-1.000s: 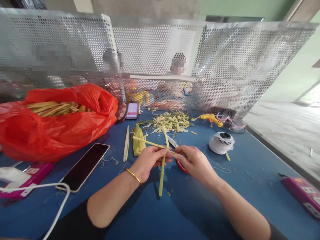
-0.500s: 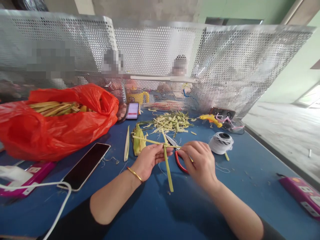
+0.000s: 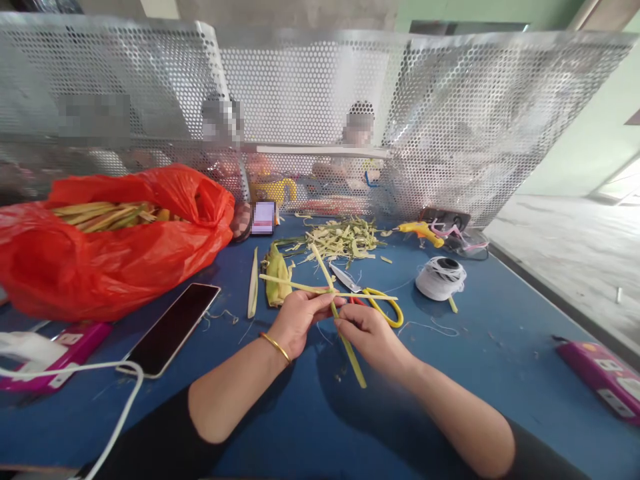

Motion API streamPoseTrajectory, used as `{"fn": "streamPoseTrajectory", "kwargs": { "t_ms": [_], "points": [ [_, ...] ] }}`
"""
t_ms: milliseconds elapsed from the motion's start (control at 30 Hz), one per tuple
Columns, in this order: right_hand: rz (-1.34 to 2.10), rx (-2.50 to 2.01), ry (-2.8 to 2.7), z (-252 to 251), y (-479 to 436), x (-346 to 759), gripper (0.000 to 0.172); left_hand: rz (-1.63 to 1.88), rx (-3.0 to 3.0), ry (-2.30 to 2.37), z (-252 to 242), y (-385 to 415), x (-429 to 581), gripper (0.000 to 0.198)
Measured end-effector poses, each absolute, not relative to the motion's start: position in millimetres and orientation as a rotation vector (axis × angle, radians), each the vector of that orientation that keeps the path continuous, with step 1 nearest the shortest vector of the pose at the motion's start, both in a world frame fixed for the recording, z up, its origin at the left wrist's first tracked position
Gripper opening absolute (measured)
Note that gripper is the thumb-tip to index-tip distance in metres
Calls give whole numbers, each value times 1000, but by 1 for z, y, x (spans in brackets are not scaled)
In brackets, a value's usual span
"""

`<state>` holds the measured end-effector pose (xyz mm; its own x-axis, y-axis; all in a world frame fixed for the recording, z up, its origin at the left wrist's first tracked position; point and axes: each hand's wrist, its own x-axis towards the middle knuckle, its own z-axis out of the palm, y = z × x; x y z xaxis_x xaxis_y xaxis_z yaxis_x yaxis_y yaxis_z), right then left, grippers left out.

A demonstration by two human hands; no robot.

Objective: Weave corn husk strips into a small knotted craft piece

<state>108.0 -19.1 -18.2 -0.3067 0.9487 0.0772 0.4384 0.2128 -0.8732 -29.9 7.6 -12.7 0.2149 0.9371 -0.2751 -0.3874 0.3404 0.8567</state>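
A cross of pale green leaf strips (image 3: pixel 356 363) is held up over the blue table. My left hand (image 3: pixel 300 320), with a gold bangle at the wrist, pinches it at the crossing. The fingers of my right hand (image 3: pixel 367 333) are closed on the strip that points toward me, just below the crossing. Behind the hands lie scissors (image 3: pixel 387 308) with red and yellow handles, partly covered by the cross and fingers. A folded corn husk (image 3: pixel 277 277) and a single flat husk piece (image 3: pixel 253 283) rest left of them.
A red plastic bag (image 3: pixel 125 267) of husk strips and a phone (image 3: pixel 173 330) are on the left. Trimmings (image 3: pixel 345 239) lie behind. A white thread spool (image 3: pixel 440 279), yellow glue gun (image 3: pixel 421 233) and purple power strip (image 3: pixel 600 377) are on the right. A perforated metal screen (image 3: pixel 310 87) stands behind.
My right hand has moved left and down from the right arm of the cross to the strip pointing toward me. The cross has turned slightly, and the yellow scissor handle now shows.
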Motion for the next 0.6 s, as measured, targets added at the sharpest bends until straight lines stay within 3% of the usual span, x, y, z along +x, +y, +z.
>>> {"fn": "streamPoseTrajectory", "kwargs": {
  "t_ms": [300, 400, 500, 600],
  "points": [
    [763, -1244, -2124, -15, -20, 109, 30, 1073, 725, 972, -16, 7, -27, 18],
    [452, -1283, -2100, -12, -20, 113, 33, 1054, 701, 963, -12, 10, -31, 13],
    [-2, -1312, -1967, -10, -16, 121, 25, 1017, 690, 957, -8, 10, -35, 12],
    [-136, -1328, -2038, -12, -12, 125, 19, 1008, 746, 1013, -6, 8, -34, 16]
  ]
}}
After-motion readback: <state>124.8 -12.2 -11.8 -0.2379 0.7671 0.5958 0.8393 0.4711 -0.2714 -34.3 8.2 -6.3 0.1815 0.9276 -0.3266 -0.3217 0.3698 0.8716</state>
